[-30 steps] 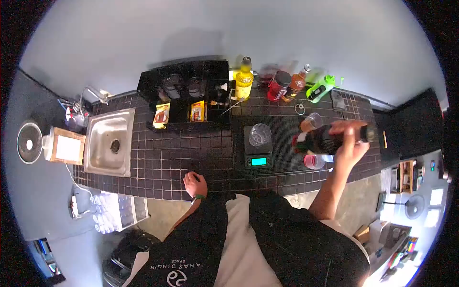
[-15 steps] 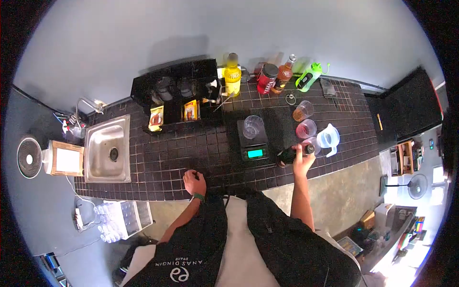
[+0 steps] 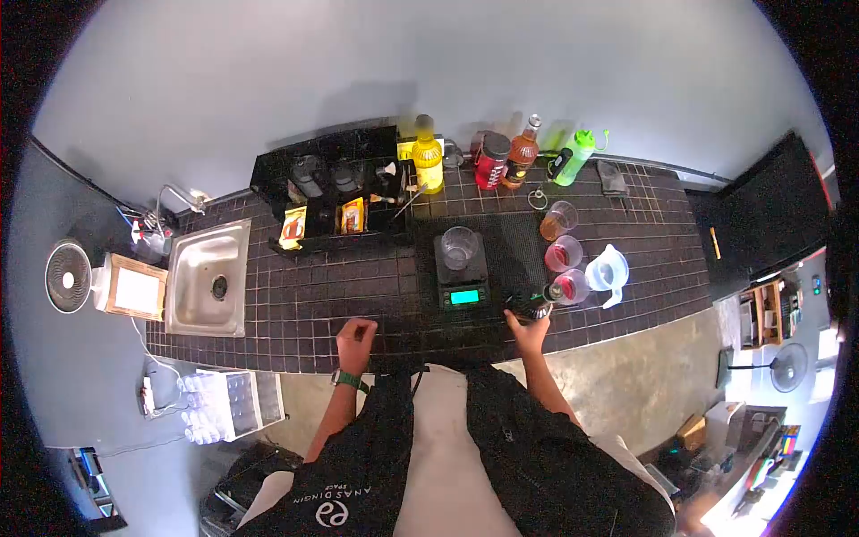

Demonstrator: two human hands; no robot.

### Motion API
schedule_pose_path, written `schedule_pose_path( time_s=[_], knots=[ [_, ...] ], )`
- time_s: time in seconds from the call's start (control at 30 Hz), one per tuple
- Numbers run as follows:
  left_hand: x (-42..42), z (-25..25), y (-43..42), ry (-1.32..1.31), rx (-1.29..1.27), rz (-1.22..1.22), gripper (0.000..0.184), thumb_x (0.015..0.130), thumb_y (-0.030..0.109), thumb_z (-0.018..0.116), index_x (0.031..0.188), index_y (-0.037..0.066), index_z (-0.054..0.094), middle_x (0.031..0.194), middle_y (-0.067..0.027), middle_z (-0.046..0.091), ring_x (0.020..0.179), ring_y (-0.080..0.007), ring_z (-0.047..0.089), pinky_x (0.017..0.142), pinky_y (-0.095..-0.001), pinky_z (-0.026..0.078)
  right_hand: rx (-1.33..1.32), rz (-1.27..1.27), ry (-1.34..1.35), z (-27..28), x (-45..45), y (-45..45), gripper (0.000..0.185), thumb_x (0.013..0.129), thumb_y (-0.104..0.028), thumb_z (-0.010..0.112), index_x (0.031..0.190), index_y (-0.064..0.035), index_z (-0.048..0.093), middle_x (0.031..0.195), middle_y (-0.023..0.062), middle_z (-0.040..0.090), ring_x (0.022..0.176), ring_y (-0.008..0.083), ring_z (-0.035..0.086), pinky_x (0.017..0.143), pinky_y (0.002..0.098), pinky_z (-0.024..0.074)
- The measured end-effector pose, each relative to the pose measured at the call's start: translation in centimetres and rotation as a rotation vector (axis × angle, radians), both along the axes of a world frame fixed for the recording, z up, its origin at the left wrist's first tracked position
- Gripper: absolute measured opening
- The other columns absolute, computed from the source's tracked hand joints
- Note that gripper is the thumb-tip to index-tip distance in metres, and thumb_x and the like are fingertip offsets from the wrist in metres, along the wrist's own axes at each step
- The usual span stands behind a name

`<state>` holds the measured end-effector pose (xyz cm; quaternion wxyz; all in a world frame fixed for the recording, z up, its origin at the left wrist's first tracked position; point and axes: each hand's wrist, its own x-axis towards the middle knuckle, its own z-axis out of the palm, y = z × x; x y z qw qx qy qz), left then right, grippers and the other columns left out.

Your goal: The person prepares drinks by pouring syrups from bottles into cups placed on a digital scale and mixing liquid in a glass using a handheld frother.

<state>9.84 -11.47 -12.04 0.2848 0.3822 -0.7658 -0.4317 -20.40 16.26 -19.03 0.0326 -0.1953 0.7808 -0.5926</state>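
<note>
My right hand (image 3: pixel 527 332) is wrapped round a dark bottle (image 3: pixel 530 308) near the counter's front edge. The bottle's neck points right, next to the nearest of three clear plastic cups (image 3: pixel 577 288), which shows red inside. Behind it stand a second cup with red in it (image 3: pixel 563 254) and a third with brown contents (image 3: pixel 560 220). My left hand (image 3: pixel 356 344), with a green-strapped watch, hovers by the front edge, fingers curled in; what they hold, if anything, is hidden. Between the hands, a clear cup (image 3: pixel 459 249) sits on a black scale (image 3: pixel 463 277) with a lit green display.
A clear jug (image 3: pixel 608 270) stands right of the cups. At the back are a yellow bottle (image 3: pixel 428 161), a red jar (image 3: pixel 491 163), an amber bottle (image 3: pixel 522 157) and a green bottle (image 3: pixel 575 159). A black organiser (image 3: pixel 335 234) and a steel sink (image 3: pixel 208 295) lie left.
My right hand has moved left and towards me with the dark bottle, away from the cups and jug. The left hand's fingers have turned more forward. The whole view has shifted slightly.
</note>
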Motion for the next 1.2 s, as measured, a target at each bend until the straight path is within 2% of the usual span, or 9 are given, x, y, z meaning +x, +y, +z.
schedule_pose_path(
  time_s=[0.37,0.4,0.5,0.63,0.77,0.8,0.87,1.03,1.2],
  knots=[
    [-10.5,8.3,6.9,0.150,-0.043,-0.309,0.012,0.089,0.007,0.076,0.092,0.001,0.066,0.089,-0.0090,0.067,0.077,-0.0186,0.065,0.071,-0.0317,0.052,0.073,0.247,0.032,0.1,-2.3,1.4,0.086,0.069,-0.021,0.097,0.132,0.0029,0.044,0.112,0.0154,0.071,0.100,0.0219,0.070,0.090,0.0387,0.0561],
    [-10.9,7.8,7.4,0.182,-0.041,-0.339,0.013,0.092,0.011,0.075,0.093,0.001,0.067,0.089,-0.0083,0.067,0.077,-0.0176,0.065,0.070,-0.0310,0.052,0.022,0.271,-0.217,-1.0,-2.4,1.6,0.084,0.068,-0.022,0.097,0.131,0.0013,0.046,0.110,0.0140,0.072,0.098,0.0197,0.070,0.088,0.0375,0.0562],
    [-11.6,8.5,8.0,0.138,-0.008,-0.472,0.012,0.092,0.011,0.074,0.097,0.001,0.067,0.091,-0.0086,0.067,0.079,-0.0177,0.067,0.070,-0.0314,0.053,-0.019,0.237,0.079,-1.0,-2.7,1.1,0.078,0.067,-0.020,0.096,0.126,-0.0011,0.049,0.103,0.0112,0.072,0.093,0.0179,0.068,0.086,0.0370,0.0564],
    [-12.0,13.3,7.7,0.102,-0.086,-0.530,0.017,0.092,0.011,0.075,0.103,0.002,0.067,0.096,-0.0084,0.068,0.087,-0.0193,0.068,0.078,-0.0342,0.054,-0.047,0.284,0.014,3.7,-2.3,0.2,0.073,0.068,-0.019,0.095,0.124,-0.0010,0.052,0.104,0.0112,0.072,0.095,0.0172,0.067,0.087,0.0364,0.0560],
    [-13.4,17.0,8.1,0.266,-0.031,-0.611,0.041,0.094,0.011,0.069,0.133,0.004,0.060,0.124,-0.0116,0.064,0.110,-0.0250,0.064,0.097,-0.0375,0.050,-0.033,0.439,-0.137,5.5,-1.4,0.2,0.064,0.068,-0.017,0.092,0.117,0.0002,0.055,0.102,0.0119,0.071,0.095,0.0161,0.068,0.084,0.0350,0.0558],
    [-13.6,17.8,8.6,0.231,0.002,-0.660,0.050,0.097,0.007,0.062,0.146,0.005,0.052,0.142,-0.0148,0.056,0.130,-0.0287,0.056,0.109,-0.0395,0.045,-0.059,0.524,-0.119,6.5,-0.8,0.2,0.067,0.067,-0.017,0.092,0.120,0.0008,0.056,0.104,0.0120,0.071,0.095,0.0171,0.068,0.085,0.0359,0.0559],
    [-14.7,17.3,9.6,0.244,0.022,-0.694,0.047,0.099,0.009,0.056,0.146,0.004,0.052,0.147,-0.0154,0.054,0.135,-0.0289,0.054,0.112,-0.0405,0.042,0.069,0.617,0.118,8.7,-0.1,0.9,0.077,0.064,-0.017,0.094,0.128,0.0012,0.056,0.111,0.0125,0.070,0.102,0.0216,0.068,0.091,0.0384,0.0548],
    [-15.4,14.4,10.9,0.228,0.369,-0.909,0.047,0.104,0.012,0.044,0.150,0.002,0.046,0.146,-0.0186,0.058,0.141,-0.0297,0.050,0.120,-0.0423,0.035,0.085,0.776,-0.026,5.7,-0.1,1.4,0.086,0.062,-0.021,0.096,0.135,-0.0016,0.055,0.123,0.0136,0.068,0.113,0.0253,0.066,0.101,0.0373,0.0500],
    [-14.8,14.7,12.2,0.225,0.295,-0.862,0.044,0.105,0.010,0.045,0.148,0.000,0.047,0.151,-0.0191,0.052,0.140,-0.0291,0.051,0.119,-0.0432,0.036,0.090,0.804,-0.102,5.0,-0.1,1.9,0.087,0.063,-0.024,0.096,0.136,-0.0029,0.054,0.125,0.0158,0.068,0.115,0.0282,0.067,0.101,0.0393,0.0509]
  ],
)
